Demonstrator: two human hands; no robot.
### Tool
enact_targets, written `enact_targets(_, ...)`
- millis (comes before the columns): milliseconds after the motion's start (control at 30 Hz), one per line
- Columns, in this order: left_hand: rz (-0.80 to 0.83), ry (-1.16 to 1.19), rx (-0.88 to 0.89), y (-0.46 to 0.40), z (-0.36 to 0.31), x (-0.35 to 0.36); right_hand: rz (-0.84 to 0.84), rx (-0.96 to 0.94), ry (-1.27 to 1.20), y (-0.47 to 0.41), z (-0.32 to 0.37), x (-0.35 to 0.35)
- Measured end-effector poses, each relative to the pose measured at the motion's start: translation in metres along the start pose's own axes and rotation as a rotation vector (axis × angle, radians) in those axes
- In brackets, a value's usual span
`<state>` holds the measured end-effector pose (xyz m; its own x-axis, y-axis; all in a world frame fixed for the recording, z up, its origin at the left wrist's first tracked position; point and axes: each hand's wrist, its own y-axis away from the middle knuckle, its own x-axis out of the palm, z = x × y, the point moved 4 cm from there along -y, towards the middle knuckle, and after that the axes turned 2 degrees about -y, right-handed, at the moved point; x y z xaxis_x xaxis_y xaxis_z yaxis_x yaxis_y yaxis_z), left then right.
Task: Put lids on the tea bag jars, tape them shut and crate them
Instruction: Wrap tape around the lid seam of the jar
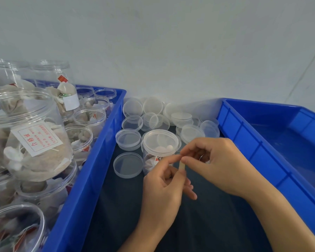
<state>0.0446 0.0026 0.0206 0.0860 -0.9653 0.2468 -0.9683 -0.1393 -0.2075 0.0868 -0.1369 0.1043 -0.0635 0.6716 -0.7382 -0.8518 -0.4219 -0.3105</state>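
Note:
A clear jar of tea bags (157, 151) stands upright on the dark surface with a clear lid (160, 140) on top. Just in front of it, my left hand (164, 186) and my right hand (220, 164) pinch a short strip of clear tape (181, 165) between their fingertips. Neither hand touches the jar. Several loose clear lids (128, 164) lie around and behind the jar. The blue crate (262, 157) on the right holds no jars in the part I see.
A blue crate (84, 179) on the left is packed with several open jars of tea bags (35, 142), some stacked high. A pale wall rises behind. Dark cloth (198, 224) covers the surface between the two crates.

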Motion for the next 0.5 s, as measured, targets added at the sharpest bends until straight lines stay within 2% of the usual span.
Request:
enact_targets(267,0.008,0.022,-0.036,-0.002,0.001,0.003,-0.131,-0.105,0.171,-0.002,0.006,0.008)
enact_targets(367,0.017,0.006,-0.026,-0.001,0.001,0.002,-0.077,-0.060,0.163,-0.004,0.005,0.012)
enact_targets(500,0.014,0.017,-0.006,-0.002,0.000,-0.001,-0.029,0.023,0.035,0.000,0.002,0.012)
